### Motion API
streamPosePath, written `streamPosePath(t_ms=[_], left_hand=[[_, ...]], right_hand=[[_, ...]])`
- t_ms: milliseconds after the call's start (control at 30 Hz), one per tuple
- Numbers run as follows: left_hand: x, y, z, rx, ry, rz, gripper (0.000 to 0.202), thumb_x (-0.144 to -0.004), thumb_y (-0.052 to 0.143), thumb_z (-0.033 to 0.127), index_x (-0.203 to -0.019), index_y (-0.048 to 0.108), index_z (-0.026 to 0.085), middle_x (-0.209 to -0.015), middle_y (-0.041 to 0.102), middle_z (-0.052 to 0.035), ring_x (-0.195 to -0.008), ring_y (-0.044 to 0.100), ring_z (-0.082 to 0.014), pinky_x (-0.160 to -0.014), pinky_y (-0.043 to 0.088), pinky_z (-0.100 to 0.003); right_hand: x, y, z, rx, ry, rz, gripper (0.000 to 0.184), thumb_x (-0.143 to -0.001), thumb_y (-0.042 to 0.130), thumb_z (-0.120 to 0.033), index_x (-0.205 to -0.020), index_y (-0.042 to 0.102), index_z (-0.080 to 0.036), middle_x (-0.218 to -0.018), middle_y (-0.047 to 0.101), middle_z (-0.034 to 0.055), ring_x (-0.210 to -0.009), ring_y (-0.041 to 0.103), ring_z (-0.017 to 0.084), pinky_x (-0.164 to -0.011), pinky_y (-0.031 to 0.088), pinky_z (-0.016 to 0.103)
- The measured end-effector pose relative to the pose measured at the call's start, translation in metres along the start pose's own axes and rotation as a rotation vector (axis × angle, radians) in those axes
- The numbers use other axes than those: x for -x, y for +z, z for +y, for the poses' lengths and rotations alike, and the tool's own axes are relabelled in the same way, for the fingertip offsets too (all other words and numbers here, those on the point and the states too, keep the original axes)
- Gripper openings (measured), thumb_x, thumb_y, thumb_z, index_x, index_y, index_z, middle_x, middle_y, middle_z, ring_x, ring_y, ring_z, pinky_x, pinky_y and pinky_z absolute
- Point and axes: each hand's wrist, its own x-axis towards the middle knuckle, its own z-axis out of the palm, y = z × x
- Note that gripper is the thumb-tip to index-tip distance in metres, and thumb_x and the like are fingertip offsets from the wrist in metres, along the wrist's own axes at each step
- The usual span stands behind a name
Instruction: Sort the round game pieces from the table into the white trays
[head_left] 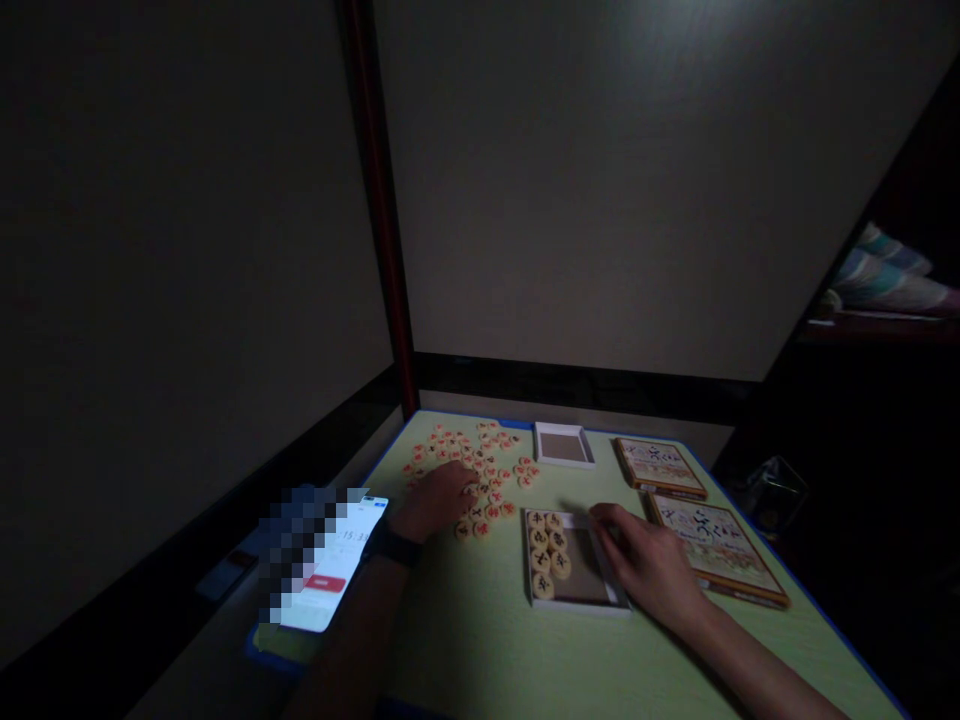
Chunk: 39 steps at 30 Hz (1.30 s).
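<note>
Round wooden Chinese chess pieces [456, 454] with red and black characters lie spread over the far left of the table. My left hand [439, 500], wearing a dark wristband, reaches among them with its fingers curled down onto a piece; the fingertips are partly hidden. A shallow white box [577, 604] sits in front of me, with several black-character pieces [559, 564] laid flat in two columns along its left side. My right hand [649, 560] is at the box's right side, fingers bent and closed on its rim near the far corner.
Behind the pieces stands another shallow white tray [564, 463]. Two printed boxes [660, 467] lie at the right of the green table [480, 640]. A lit phone [330, 570] rests at the left edge. Walls [570, 200] rise close behind and left.
</note>
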Motion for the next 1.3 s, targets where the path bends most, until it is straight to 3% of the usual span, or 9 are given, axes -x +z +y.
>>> streamPosePath(t_ms=[200,333,533,700,867,1133,1300], left_hand=[[-0.001,0.004,0.003,0.033,0.044,0.062,0.024,-0.090,0.052,0.021,-0.108,0.067,0.018,-0.111,0.066,-0.0087,-0.106,0.059,-0.0205,-0.099,0.045,-0.035],[-0.007,0.009,0.008,0.007,0.099,0.050,0.020,-0.089,0.052,0.019,-0.099,0.069,0.017,-0.106,0.067,-0.0086,-0.107,0.058,-0.0210,-0.100,0.044,-0.036],[-0.010,0.013,0.010,0.001,0.061,0.053,0.014,-0.087,0.056,0.015,-0.098,0.065,0.016,-0.109,0.066,-0.0093,-0.114,0.055,-0.0219,-0.103,0.042,-0.035],[-0.009,0.012,0.008,-0.010,0.140,0.099,0.006,-0.089,0.056,0.016,-0.088,0.061,0.019,-0.103,0.065,-0.0069,-0.109,0.054,-0.0211,-0.102,0.043,-0.036],[-0.008,0.000,-0.003,0.000,0.062,0.159,0.004,-0.089,0.055,0.017,-0.088,0.059,0.017,-0.101,0.062,-0.0070,-0.103,0.055,-0.0203,-0.098,0.044,-0.035],[0.000,-0.009,-0.005,0.020,-0.077,-0.030,0.006,-0.083,0.060,0.023,-0.082,0.061,0.017,-0.094,0.065,-0.0058,-0.090,0.060,-0.0198,-0.083,0.047,-0.031],[0.001,-0.008,0.000,0.016,-0.081,-0.016,0.022,-0.081,0.063,0.028,-0.100,0.064,0.017,-0.107,0.067,-0.0091,-0.100,0.061,-0.0232,-0.090,0.047,-0.034]], right_hand=[[0.001,0.001,0.001,-0.018,0.013,-0.008,0.018,-0.092,0.041,-0.024,-0.096,0.059,-0.022,-0.077,0.074,0.0011,-0.058,0.070,0.018,-0.052,0.050,0.025],[0.002,0.001,0.001,-0.033,0.015,-0.011,0.018,-0.092,0.042,-0.024,-0.096,0.059,-0.022,-0.079,0.075,0.0014,-0.059,0.070,0.017,-0.054,0.051,0.026],[0.001,0.001,0.001,-0.035,0.023,-0.026,0.020,-0.091,0.042,-0.024,-0.096,0.061,-0.021,-0.079,0.075,0.0029,-0.061,0.071,0.018,-0.055,0.051,0.026],[0.001,0.000,0.000,-0.046,0.038,-0.036,0.021,-0.091,0.042,-0.024,-0.097,0.062,-0.022,-0.080,0.076,0.0033,-0.061,0.071,0.018,-0.054,0.052,0.026],[0.000,-0.001,-0.001,-0.051,0.040,-0.035,0.022,-0.091,0.041,-0.025,-0.096,0.062,-0.022,-0.080,0.076,0.0030,-0.060,0.071,0.019,-0.055,0.053,0.027],[-0.001,-0.002,-0.003,-0.057,0.027,-0.037,0.022,-0.092,0.041,-0.026,-0.094,0.063,-0.021,-0.078,0.075,0.0028,-0.060,0.071,0.018,-0.055,0.052,0.026],[-0.001,-0.004,-0.003,-0.069,0.052,-0.048,0.022,-0.090,0.042,-0.026,-0.094,0.064,-0.022,-0.078,0.076,0.0030,-0.059,0.070,0.017,-0.054,0.051,0.025]])
